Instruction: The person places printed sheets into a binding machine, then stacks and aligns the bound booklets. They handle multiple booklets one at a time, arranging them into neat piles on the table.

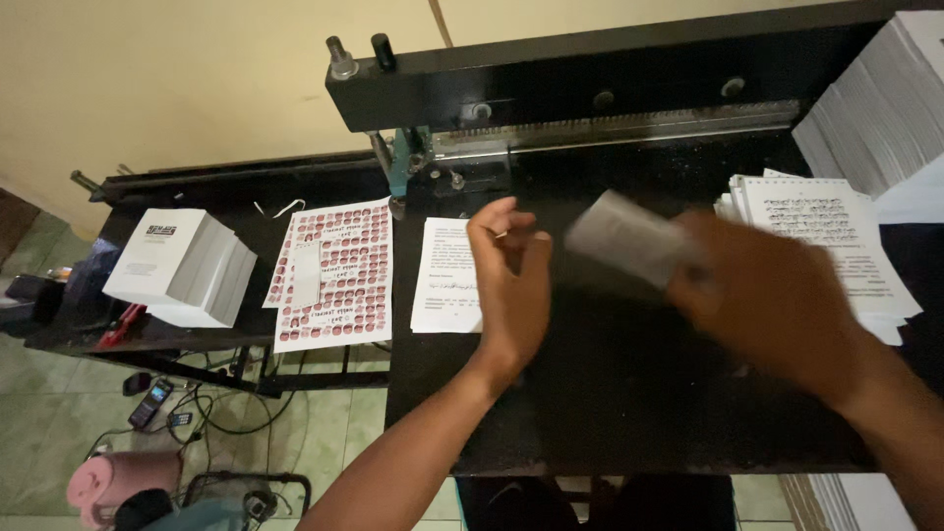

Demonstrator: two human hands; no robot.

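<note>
My left hand [511,285] hovers above the black machine bed [629,393], fingers curled and apart, holding nothing; it partly covers a small white printed sheet [441,275]. My right hand [777,300] is motion-blurred and grips a thin white bundle of sheets [624,236] above the bed. To its right lies a stack of printed pages [836,241].
A black cutter head with a toothed bar [629,123] spans the back. A tall fanned paper stack [885,108] sits far right. At left are a red-patterned sticker sheet [334,275] and a white booklet stack [182,265]. Cables and phones [152,403] lie on the floor.
</note>
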